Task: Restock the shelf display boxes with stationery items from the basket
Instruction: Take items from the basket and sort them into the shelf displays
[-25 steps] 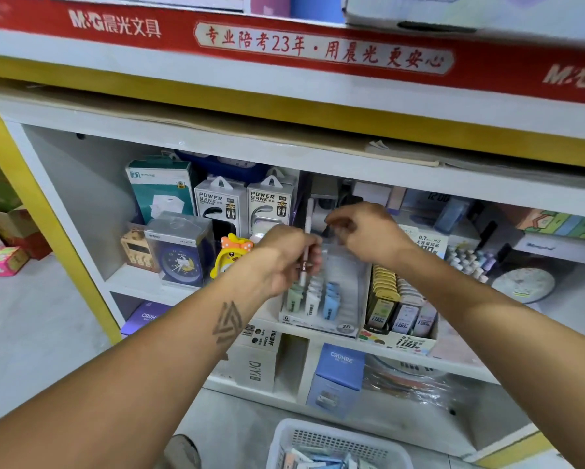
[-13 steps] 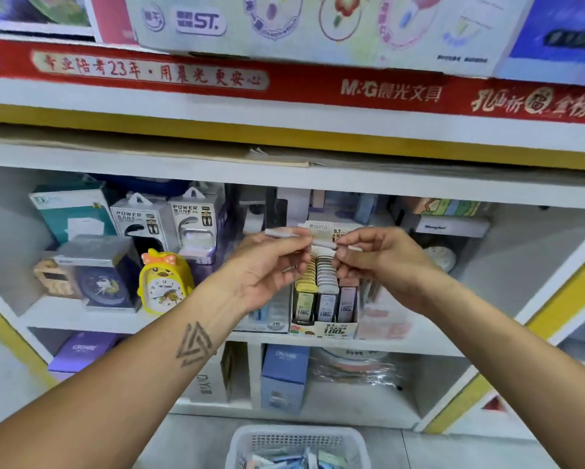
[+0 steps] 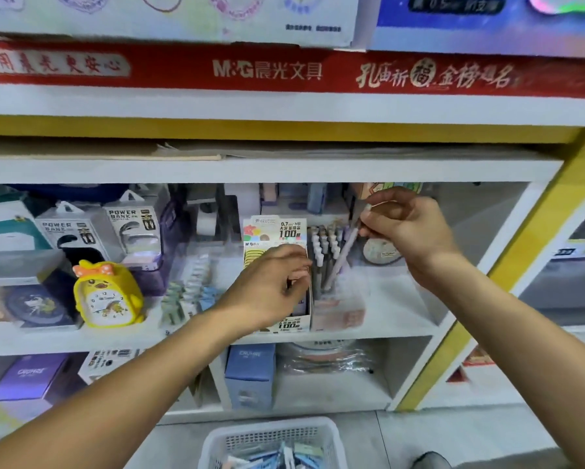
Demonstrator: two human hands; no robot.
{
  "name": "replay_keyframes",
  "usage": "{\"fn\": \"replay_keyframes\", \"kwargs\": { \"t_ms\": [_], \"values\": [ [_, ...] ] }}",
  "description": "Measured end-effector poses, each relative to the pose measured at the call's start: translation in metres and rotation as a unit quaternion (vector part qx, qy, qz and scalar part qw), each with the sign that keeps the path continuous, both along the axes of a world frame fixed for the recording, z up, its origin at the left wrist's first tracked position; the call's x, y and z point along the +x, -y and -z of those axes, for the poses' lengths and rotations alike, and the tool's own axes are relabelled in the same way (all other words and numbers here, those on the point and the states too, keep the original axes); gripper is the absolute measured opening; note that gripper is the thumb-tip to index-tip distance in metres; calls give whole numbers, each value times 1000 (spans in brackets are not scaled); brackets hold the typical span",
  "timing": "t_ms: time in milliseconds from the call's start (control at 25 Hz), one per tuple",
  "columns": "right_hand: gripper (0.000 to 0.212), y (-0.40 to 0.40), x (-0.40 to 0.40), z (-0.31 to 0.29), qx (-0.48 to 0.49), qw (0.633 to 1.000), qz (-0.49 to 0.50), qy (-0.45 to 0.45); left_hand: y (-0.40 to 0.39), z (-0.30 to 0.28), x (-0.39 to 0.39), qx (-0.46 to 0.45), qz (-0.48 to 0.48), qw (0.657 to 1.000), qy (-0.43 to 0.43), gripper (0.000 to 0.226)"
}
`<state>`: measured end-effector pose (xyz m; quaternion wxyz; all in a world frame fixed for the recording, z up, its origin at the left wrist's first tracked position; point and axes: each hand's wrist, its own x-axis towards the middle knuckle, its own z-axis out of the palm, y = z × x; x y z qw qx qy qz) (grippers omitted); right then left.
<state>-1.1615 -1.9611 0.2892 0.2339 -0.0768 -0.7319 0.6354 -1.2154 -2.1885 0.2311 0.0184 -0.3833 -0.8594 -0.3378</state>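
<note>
Pen [image 3: 347,247] now in right hand [image 3: 408,228] alone

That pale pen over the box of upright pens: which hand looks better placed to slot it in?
The right hand. It already pinches the pale pen, whose lower end is tilted into the clear pen box. The left hand holds nothing and hovers at the lead refill box beside it.

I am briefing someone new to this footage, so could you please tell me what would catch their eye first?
The right hand holds a pale pen slanted over the pens already standing in a clear box on the middle shelf. To the left sits a bright yellow duck clock. A white basket stands on the floor below.
</note>
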Motion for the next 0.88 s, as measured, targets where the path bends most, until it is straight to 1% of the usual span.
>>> {"fn": "replay_keyframes", "kwargs": {
  "t_ms": [80, 160, 280, 400, 480, 680, 800, 880],
  "values": [
    [15, -2, 1, 1, 84, 996, 12, -15, -1, 5, 0, -75, 12, 996, -45, 45],
    [14, -1, 1, 3, 155, 988, 6, -26, -1, 9, 0, -130, 26, 989, -68, 52],
    [31, 3, 2, 16, 251, 968, -14, -6, 0, 11, -3, -157, 34, 983, -84, 55],
    [38, 10, 1, 29, 321, 946, -36, 25, 1, 14, -6, -163, 40, 981, -94, 55],
    [41, 12, -1, 33, 337, 940, -39, 21, 1, 16, -7, -165, 44, 980, -99, 57],
    [36, 15, 0, 35, 337, 940, -45, 36, 1, 17, -8, -174, 44, 979, -96, 61],
    [31, 12, 1, 34, 333, 942, -33, 29, 1, 16, -6, -173, 42, 979, -104, 66],
    [24, 12, 0, 34, 349, 937, -18, 19, 0, 15, -4, -170, 38, 979, -110, 71]
  ]
}}
